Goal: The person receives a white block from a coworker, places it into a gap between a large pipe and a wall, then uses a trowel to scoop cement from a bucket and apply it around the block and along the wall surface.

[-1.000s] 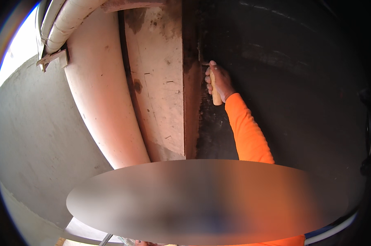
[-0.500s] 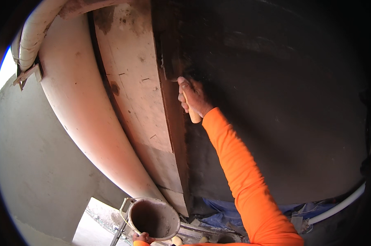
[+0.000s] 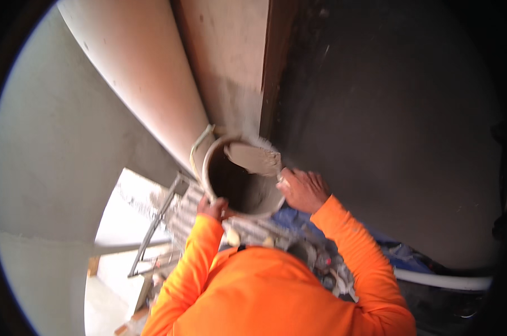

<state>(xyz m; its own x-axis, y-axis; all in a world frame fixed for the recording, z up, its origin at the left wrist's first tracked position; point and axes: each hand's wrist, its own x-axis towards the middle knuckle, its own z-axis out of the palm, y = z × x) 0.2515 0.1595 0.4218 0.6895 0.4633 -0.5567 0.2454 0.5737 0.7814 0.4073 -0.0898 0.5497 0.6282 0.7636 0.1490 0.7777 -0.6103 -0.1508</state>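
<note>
My left hand [image 3: 213, 208] grips the near left rim of a round bucket [image 3: 271, 206], whose dark inside faces me. Closed round the handle of a trowel, my right hand [image 3: 305, 189] is at the bucket's right side. The trowel blade [image 3: 254, 159] lies across the bucket's mouth, its face covered with grey-brown mortar. A pale handle loop [image 3: 196, 150] stands off the bucket's left side. How much mortar the bucket holds is too dim to tell.
A thick pale pipe [image 3: 147, 67] runs down on the left, beside a board [image 3: 228, 50]. A dark plastered wall [image 3: 388, 140] fills the right. Below are a metal frame [image 3: 152, 224], blue sheeting [image 3: 405, 256], a white pipe [image 3: 444, 281] and rubble [image 3: 335, 271].
My right hand has brought the trowel down from the board's edge to the bucket. The view has tipped downward, and mortar now shows on the blade. My left hand still holds the bucket.
</note>
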